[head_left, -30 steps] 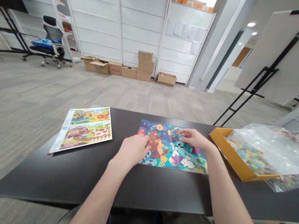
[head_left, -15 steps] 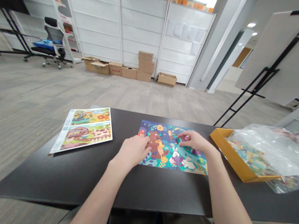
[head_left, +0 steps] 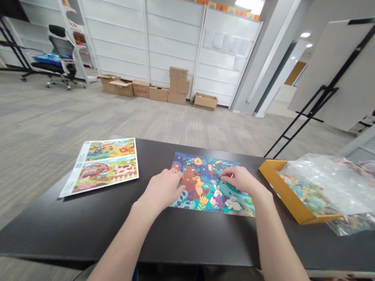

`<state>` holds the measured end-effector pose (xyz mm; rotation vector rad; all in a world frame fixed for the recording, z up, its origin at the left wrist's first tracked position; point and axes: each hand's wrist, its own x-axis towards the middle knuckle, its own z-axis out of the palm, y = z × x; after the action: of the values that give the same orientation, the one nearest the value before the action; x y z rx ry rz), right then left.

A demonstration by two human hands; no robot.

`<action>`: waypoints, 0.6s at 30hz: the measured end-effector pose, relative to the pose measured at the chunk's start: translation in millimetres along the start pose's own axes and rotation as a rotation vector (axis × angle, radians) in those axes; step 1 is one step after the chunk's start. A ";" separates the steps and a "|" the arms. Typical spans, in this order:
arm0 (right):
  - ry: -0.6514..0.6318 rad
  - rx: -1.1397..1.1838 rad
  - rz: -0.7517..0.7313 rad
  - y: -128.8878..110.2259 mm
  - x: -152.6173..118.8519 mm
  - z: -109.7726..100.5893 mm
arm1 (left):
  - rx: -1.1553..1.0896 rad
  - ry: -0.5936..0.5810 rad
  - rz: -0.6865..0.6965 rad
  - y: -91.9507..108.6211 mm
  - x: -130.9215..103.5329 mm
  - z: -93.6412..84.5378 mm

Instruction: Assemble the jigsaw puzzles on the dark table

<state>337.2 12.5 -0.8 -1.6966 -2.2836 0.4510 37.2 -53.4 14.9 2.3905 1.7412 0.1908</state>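
While I am watching through the head camera, the puzzle is lying flat at the middle of the black table. My left hand is resting palm down on its 9 o'clock edge, fingers loosely curled and gripping nothing. My right hand is pressing its fingertips on the picture near 2 o'clock; I cannot tell if it is pinching a piece. A picture sheet is lying at 9 o'clock, a yellow tray at 3 o'clock.

Dark table, lower frame, bearing a picture sheet at left, puzzle at centre, yellow tray at right.
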 end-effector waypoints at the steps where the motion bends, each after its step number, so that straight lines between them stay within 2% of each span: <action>1: -0.003 -0.015 0.001 -1.7 -2.8 2.2 | 0.008 -0.003 0.002 -1.5 -0.4 0.9; 6: 0.033 -0.057 0.047 -15.1 -24.6 16.7 | 0.040 -0.031 -0.006 -2.9 -2.9 3.8; 9: 0.149 -0.060 0.034 -18.7 -39.1 15.4 | 0.067 -0.055 -0.016 2.3 -5.4 2.5; 11: 0.330 -0.044 0.049 -10.1 -52.6 0.0 | 0.089 -0.066 -0.005 5.5 -7.0 1.5; 14: 0.716 -0.093 0.166 29.3 -87.5 -47.6 | 0.099 -0.066 0.014 6.3 -7.7 1.5; 17: 1.189 -0.241 0.490 91.1 -138.3 -104.2 | 0.084 -0.060 0.028 4.0 -6.0 2.9; 18: 1.276 -0.236 0.650 111.3 -155.2 -119.3 | 0.078 -0.058 0.029 3.4 -5.3 3.5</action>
<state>525.1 -95.2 61.0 -1.9192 -0.8798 -0.6700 39.4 -59.6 12.3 2.4505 1.7200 0.0578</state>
